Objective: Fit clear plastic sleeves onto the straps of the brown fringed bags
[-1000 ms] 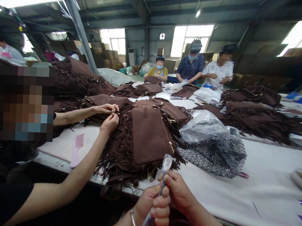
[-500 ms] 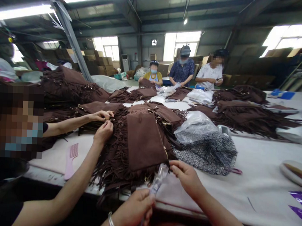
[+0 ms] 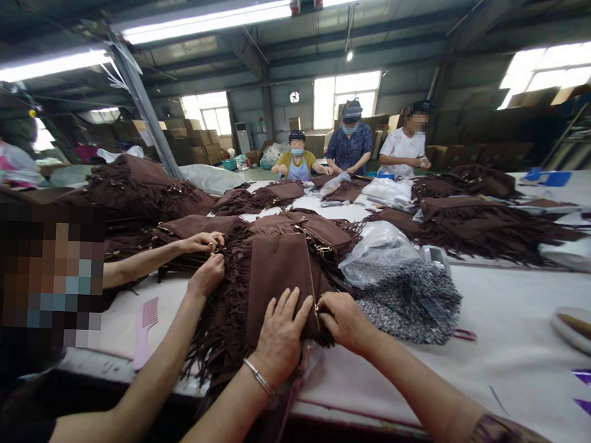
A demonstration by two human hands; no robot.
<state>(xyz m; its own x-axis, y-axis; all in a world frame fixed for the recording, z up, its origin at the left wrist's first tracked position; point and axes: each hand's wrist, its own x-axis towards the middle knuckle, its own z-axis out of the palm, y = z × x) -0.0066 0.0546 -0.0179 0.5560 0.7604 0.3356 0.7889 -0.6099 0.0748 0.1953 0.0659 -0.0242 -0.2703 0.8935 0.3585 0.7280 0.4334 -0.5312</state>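
In the head view, the left hand [image 3: 281, 335] lies spread on the flat, rectangular, dark-brown bag [image 3: 273, 273], near centre; the right hand [image 3: 345, 320] pinches the gold-coloured metal zip pull [image 3: 316, 308] at the bag's right edge; zipping seems in hand; the next move likely calls for steadying the bag.

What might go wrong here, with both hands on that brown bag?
The brown bag rests on a fringed pile, so it might slide if the right hand tugs at the zipper. The left hand lies with fingertips close to the zipper, where they could get in the way.
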